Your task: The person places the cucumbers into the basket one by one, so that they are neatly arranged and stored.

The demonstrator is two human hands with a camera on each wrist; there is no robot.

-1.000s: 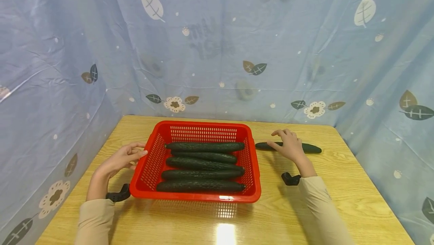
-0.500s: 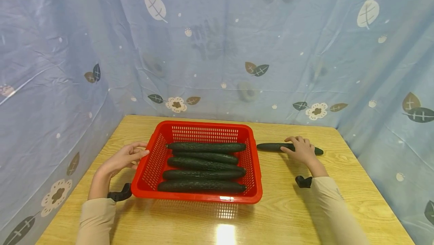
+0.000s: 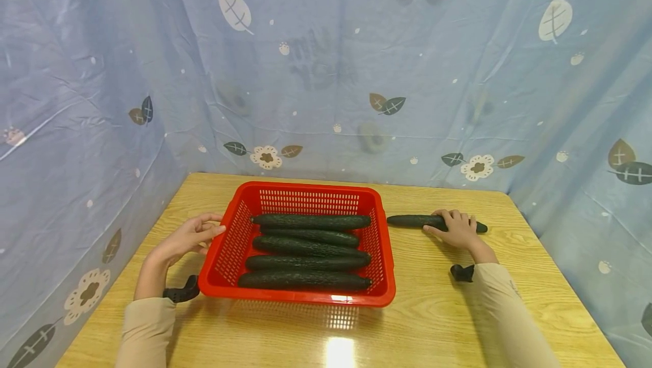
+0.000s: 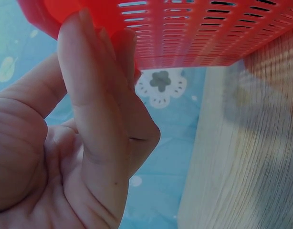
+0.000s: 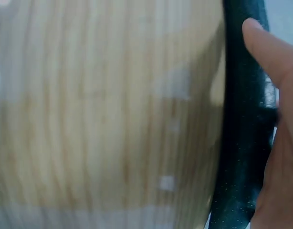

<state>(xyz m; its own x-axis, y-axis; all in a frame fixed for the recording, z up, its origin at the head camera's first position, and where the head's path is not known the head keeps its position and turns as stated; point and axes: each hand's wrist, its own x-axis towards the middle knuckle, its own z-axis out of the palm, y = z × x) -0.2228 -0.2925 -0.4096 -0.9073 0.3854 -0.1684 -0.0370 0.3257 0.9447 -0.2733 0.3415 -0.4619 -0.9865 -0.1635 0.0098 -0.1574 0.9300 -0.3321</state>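
A red plastic basket stands on the table, with several dark green cucumbers lying crosswise in it. At its left side, my left hand pinches the rim; in the left wrist view the fingers reach up to the red edge. To the right of the basket, a single cucumber lies on the tabletop. My right hand grips that cucumber right of its middle. The right wrist view has the thumb along its side, while the other fingertips are hidden behind it.
The wooden table has a bright light reflection near its front edge. A blue patterned curtain hangs behind and on both sides. Black wrist-worn devices show at both wrists.
My right hand has moved right along the lone cucumber, come down onto it and closed around it. My left hand stays at the basket rim. The head view has shifted slightly.
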